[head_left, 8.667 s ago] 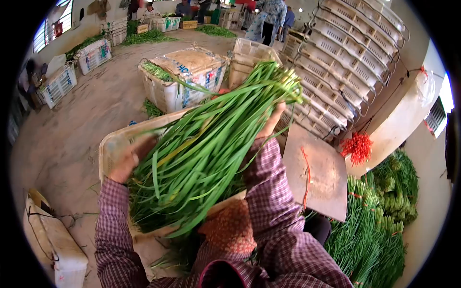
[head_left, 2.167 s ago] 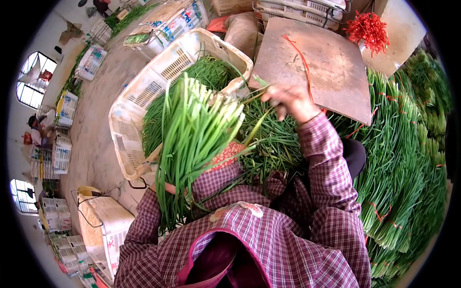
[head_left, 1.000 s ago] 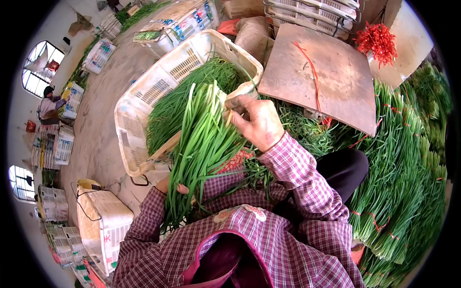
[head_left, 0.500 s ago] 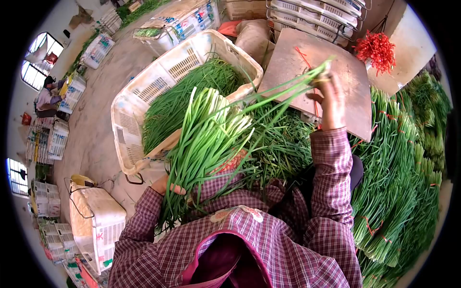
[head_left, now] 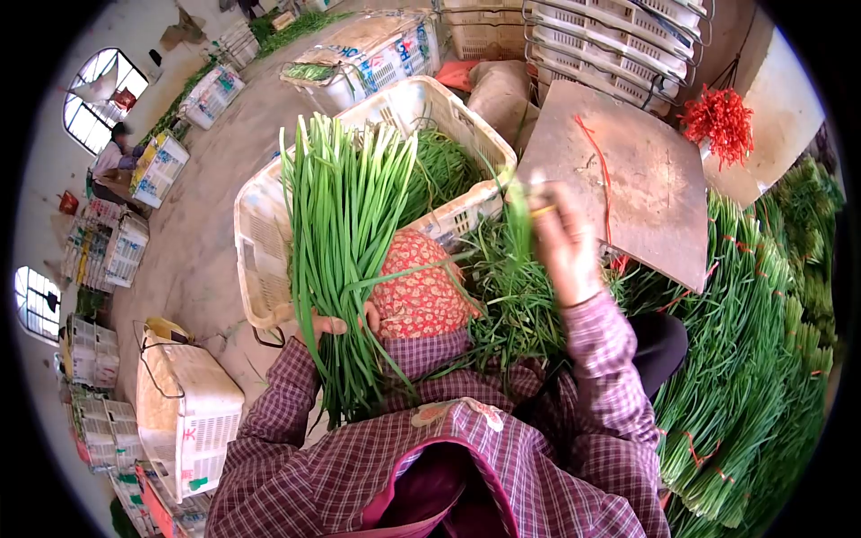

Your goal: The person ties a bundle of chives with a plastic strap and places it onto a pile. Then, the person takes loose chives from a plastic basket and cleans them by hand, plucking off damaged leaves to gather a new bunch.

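Observation:
My left hand [head_left: 328,326] is closed around the lower part of a thick bunch of garlic chives [head_left: 345,193]. The bunch stands nearly upright with its pale stem ends at the top. Beneath it shows a red floral-patterned cloth [head_left: 421,285] over my knee or sleeve; which one I cannot tell. To the right, my right hand [head_left: 567,242] is raised and smeared by motion, with a yellow band on one finger. At its fingertips is a blurred wisp of chive leaves [head_left: 518,224], apparently pinched. Below that hand lies a heap of loose chive leaves [head_left: 511,296].
A white plastic crate [head_left: 256,287] holding chives stands ahead. A flat board [head_left: 628,179] with a red tie is at the right, near hanging red ties [head_left: 719,125]. Tied chive bundles [head_left: 744,359] pile up along the right. Another person [head_left: 115,170] works far left.
My right hand has come down and left, away from the board, with the long stalks no longer stretched from the bunch. The bunch in my left hand now stands more upright and further left.

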### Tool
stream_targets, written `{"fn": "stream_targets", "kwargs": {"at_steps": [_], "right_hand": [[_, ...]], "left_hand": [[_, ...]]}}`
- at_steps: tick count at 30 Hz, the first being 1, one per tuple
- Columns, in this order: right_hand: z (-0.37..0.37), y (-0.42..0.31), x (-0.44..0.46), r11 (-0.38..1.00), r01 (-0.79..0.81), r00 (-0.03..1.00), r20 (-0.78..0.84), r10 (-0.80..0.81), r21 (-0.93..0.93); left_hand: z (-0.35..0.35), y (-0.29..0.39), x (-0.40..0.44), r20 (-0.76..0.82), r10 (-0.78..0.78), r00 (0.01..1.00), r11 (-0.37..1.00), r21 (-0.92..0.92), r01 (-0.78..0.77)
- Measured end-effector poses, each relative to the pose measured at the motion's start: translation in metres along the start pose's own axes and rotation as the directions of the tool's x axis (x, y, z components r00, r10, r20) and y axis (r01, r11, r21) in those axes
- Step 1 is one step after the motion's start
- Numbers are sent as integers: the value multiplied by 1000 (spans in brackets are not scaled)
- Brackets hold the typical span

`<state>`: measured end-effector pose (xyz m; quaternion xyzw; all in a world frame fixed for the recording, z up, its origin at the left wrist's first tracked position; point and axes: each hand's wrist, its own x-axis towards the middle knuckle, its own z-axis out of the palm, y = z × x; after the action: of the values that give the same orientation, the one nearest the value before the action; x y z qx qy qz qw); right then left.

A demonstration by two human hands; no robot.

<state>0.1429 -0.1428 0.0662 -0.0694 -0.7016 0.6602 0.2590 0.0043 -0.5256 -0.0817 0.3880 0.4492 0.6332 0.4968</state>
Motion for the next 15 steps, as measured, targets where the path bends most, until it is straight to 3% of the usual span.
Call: {"fn": "stream_targets", "kwargs": {"at_steps": [2, 3, 4, 5, 6, 7, 10, 14, 15], "right_hand": [[50, -14, -8, 923, -92, 986, 163, 32, 374], [63, -16, -6, 886, -211, 967, 223, 127, 412], [74, -17, -6, 835, -328, 934, 285, 216, 442], [88, -11, -7, 759, -347, 931, 302, 206, 551], [100, -4, -9, 670, -360, 929, 316, 192, 649], [109, -5, -14, 607, -383, 924, 308, 228, 697], [117, -3, -22, 532, -439, 896, 307, 321, 724], [118, -1, -30, 561, -411, 906, 254, 338, 719], [118, 0, -32, 583, -392, 916, 243, 318, 711]], "left_hand": [[15, 13, 21, 125, 127, 984, 990, 52, -134], [37, 5, 26, -167, 111, 980, 993, -27, -117], [44, 12, 29, -308, 86, 947, 991, -68, -112], [51, 20, 32, -443, 59, 895, 987, -109, -119], [41, 47, 46, -165, -42, 985, 974, -225, 3], [28, 73, 58, 135, -117, 984, 941, -301, 153], [16, -7, 7, 34, 150, 988, 967, -215, -139], [62, -1, 31, -264, 125, 956, 989, -44, -142], [75, 10, 37, -209, 103, 972, 962, -227, -151]]}}
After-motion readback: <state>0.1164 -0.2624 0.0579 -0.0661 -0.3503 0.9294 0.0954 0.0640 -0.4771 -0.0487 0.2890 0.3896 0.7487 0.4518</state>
